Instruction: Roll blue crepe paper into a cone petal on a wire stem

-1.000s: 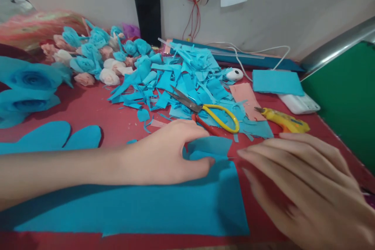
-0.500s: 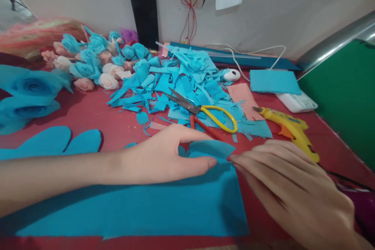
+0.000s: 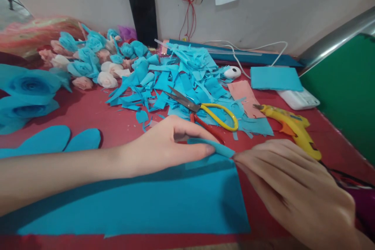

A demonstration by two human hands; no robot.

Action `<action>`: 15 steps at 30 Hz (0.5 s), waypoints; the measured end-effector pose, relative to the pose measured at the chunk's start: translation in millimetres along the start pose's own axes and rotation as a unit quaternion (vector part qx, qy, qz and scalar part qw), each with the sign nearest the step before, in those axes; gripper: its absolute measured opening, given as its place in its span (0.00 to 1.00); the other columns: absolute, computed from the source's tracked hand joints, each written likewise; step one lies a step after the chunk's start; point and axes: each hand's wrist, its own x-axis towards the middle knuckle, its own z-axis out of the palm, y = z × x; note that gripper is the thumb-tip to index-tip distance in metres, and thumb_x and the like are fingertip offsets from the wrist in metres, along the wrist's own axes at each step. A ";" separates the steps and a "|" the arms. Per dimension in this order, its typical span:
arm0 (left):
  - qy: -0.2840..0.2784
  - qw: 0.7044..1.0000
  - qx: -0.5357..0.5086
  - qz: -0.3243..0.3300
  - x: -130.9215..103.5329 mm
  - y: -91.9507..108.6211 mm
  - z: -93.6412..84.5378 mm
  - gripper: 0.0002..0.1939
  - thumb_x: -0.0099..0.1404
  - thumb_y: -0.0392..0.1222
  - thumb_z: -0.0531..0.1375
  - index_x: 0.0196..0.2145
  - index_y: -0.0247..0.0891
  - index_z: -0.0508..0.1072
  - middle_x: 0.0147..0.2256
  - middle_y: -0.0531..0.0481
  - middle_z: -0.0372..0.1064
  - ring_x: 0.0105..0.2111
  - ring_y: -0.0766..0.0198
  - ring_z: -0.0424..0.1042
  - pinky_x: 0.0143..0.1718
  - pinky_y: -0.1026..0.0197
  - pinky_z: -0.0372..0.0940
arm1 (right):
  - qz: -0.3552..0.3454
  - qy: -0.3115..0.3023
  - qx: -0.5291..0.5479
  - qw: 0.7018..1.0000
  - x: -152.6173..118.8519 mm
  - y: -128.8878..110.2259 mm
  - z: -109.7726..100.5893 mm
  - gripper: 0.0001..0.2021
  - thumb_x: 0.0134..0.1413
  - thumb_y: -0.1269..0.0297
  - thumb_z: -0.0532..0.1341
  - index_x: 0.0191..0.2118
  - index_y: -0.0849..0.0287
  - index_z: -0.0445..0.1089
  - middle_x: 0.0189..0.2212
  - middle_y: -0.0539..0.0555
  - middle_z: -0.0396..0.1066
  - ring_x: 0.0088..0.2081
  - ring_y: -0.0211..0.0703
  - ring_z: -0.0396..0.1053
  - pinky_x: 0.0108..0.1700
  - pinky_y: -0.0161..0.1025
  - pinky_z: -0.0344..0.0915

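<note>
A wide sheet of blue paper (image 3: 164, 203) lies across the front of the table, its far right edge lifted into a narrow flap. My left hand (image 3: 164, 152) reaches in from the left, with its thumb pressing the flap from the near side and its fingers behind it. At the flap's right corner, my right hand (image 3: 295, 179) pinches the paper between closed fingertips. Just beyond my hands lie scissors (image 3: 202, 109) with one yellow and one red handle, blades pointing away to the left. Petal-shaped blue paper pieces (image 3: 83, 140) rest beyond my left forearm.
Behind the scissors spreads a heap of blue paper scraps (image 3: 187, 78). A yellow glue gun (image 3: 290, 125) lies to the right, near a folded blue stack (image 3: 275, 79). Blue, pink and white paper roses (image 3: 88, 60) are piled at the back left, with larger blue flowers (image 3: 29, 86) nearer.
My left thumb and fingers have closed onto the flap, which now looks narrower and more folded over. My right hand stays at the corner, barely shifted.
</note>
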 end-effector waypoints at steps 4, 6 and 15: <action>-0.010 0.999 0.038 0.024 -0.3 -1.5 -0.1 0.08 0.56 0.35 0.60 0.33 0.34 0.78 0.32 0.50 0.77 0.34 0.61 0.75 0.34 0.67 0.69 | 0.009 0.005 0.006 1.000 1.9 -0.3 0.0 0.08 0.61 0.78 0.50 0.38 0.63 0.65 0.28 0.54 0.70 0.32 0.41 0.64 0.37 0.40 0.59; -0.017 0.998 0.047 0.037 -0.2 -2.7 -0.5 0.08 0.56 0.36 0.60 0.34 0.34 0.78 0.32 0.50 0.77 0.35 0.59 0.75 0.36 0.65 0.70 | 0.011 0.006 0.011 1.000 3.9 -0.2 0.1 0.08 0.60 0.78 0.50 0.38 0.64 0.65 0.28 0.54 0.70 0.31 0.41 0.64 0.37 0.40 0.59; -0.029 0.999 -0.042 0.020 0.6 -10.1 1.5 0.07 0.55 0.33 0.61 0.33 0.35 0.77 0.32 0.51 0.77 0.33 0.61 0.77 0.35 0.65 0.73 | 0.018 0.007 0.016 1.000 2.9 -2.9 1.2 0.07 0.61 0.77 0.50 0.37 0.64 0.65 0.28 0.54 0.69 0.32 0.41 0.63 0.38 0.40 0.58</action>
